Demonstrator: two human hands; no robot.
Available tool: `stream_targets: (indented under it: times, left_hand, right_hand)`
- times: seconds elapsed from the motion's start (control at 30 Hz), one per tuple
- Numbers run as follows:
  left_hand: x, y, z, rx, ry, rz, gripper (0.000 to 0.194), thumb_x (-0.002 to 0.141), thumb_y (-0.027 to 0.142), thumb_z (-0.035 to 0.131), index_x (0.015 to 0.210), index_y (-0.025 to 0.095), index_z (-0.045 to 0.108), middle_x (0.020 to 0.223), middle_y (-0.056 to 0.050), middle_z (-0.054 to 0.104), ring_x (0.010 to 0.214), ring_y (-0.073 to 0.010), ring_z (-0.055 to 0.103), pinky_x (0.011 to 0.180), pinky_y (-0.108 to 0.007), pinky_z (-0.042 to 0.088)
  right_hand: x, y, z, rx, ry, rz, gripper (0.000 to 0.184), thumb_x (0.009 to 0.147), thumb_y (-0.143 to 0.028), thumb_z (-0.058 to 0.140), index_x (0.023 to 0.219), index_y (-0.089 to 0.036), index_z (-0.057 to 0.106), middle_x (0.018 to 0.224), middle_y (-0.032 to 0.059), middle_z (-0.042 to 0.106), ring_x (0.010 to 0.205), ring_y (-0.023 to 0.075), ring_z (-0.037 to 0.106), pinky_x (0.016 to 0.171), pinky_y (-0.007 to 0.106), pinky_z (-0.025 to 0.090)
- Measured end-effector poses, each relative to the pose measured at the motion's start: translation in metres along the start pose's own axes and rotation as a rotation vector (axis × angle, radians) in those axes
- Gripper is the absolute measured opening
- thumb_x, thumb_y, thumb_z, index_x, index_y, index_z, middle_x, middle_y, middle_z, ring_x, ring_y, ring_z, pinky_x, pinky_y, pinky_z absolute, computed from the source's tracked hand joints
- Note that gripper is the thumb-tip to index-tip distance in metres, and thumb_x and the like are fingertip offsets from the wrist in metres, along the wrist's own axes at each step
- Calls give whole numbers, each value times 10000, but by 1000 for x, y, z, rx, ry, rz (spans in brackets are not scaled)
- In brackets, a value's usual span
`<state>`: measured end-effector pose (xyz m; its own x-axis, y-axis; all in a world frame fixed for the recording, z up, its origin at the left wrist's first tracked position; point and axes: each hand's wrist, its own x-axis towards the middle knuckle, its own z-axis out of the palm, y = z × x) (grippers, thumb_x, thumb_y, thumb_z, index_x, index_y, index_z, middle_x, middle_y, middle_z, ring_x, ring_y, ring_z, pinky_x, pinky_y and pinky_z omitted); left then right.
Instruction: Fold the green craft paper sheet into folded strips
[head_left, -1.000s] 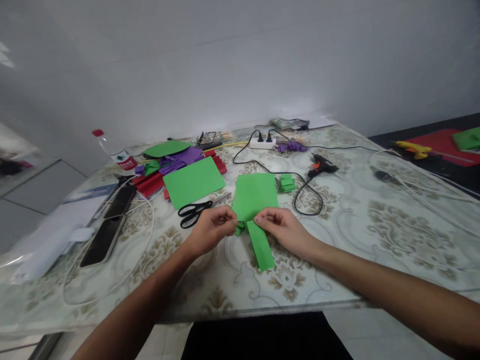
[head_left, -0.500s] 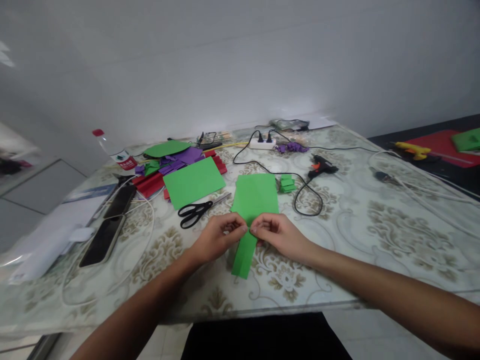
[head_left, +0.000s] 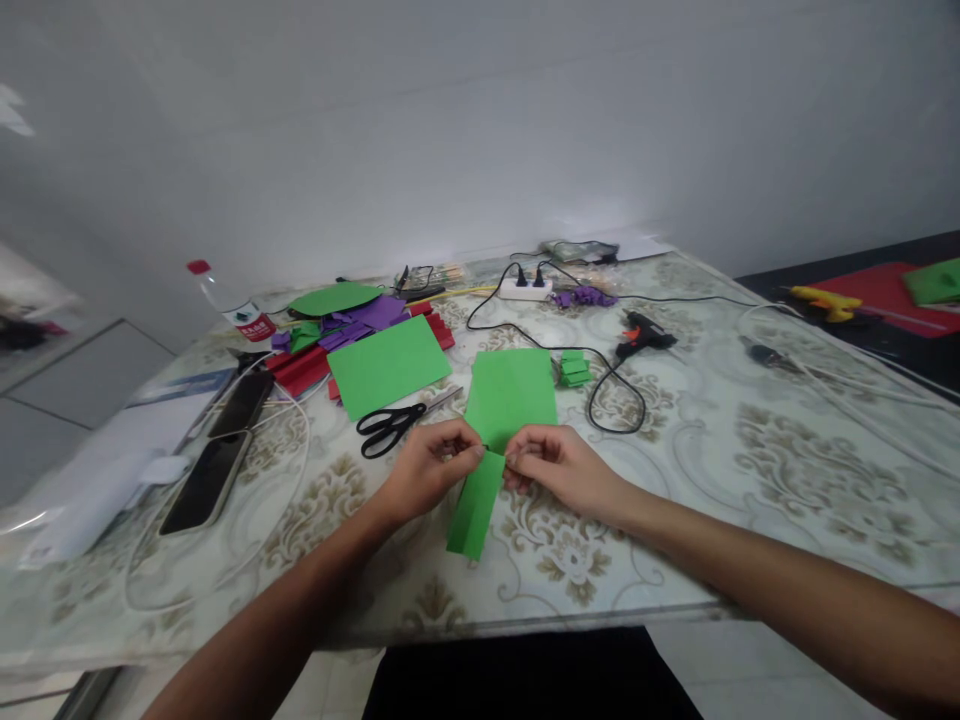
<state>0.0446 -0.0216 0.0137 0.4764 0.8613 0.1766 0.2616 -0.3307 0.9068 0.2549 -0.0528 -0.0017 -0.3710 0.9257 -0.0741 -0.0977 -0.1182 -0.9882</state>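
A creased green paper strip (head_left: 477, 508) hangs toward me, its upper end pinched between both hands. My left hand (head_left: 437, 462) is closed on the strip's top left corner, thumb against forefinger. At the top right corner my right hand (head_left: 553, 464) pinches it the same way, other fingers curled. Just beyond the hands lies a green paper sheet (head_left: 513, 385), its near edge partly hidden by them. Black-handled scissors (head_left: 394, 425) rest left of that sheet, close to my left hand. A small stack of folded green paper pieces (head_left: 575, 368) sits at the sheet's right.
Another green sheet (head_left: 390, 365) lies against a pile of red and purple paper (head_left: 360, 322). A black glue gun (head_left: 643, 334) is at right, its cord looping to a white power strip (head_left: 525, 289). Phones (head_left: 206, 482) and a bottle (head_left: 251, 322) stand at left.
The strip's lower end has swung a little to the left. My hands have moved slightly apart, so the strip's top edge now shows between them.
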Motion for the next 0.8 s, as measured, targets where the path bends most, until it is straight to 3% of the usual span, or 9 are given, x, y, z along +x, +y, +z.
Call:
stream_targets:
  times: [0.23,0.47,0.8]
  left_hand:
    - [0,2,3,-30,20,-4,150,833,264,648,733,152,644,648,15,586,596,-108,510,579,-219,401]
    - [0,0,8,-103,-28,-59,180,857,300,650,768,143,652,655,5,587,593,-112,518,571,-221,395]
    - [-5,-7,12,-56,-134,-56,176,892,298,634,825,140,671,676,12,587,625,-108,502,602,-221,385]
  right_hand:
    - [0,-1,0,61,31,-7,225,775,-365,742,819,-178,627,686,7,673,658,159,656,634,288,519]
    - [-2,-6,1,147,76,-80,197,713,-249,765,832,-192,619,766,-15,631,698,134,602,679,281,509]
    - [2,3,1,67,41,-99,189,715,-186,729,864,-178,613,752,-17,647,678,111,567,642,250,411]
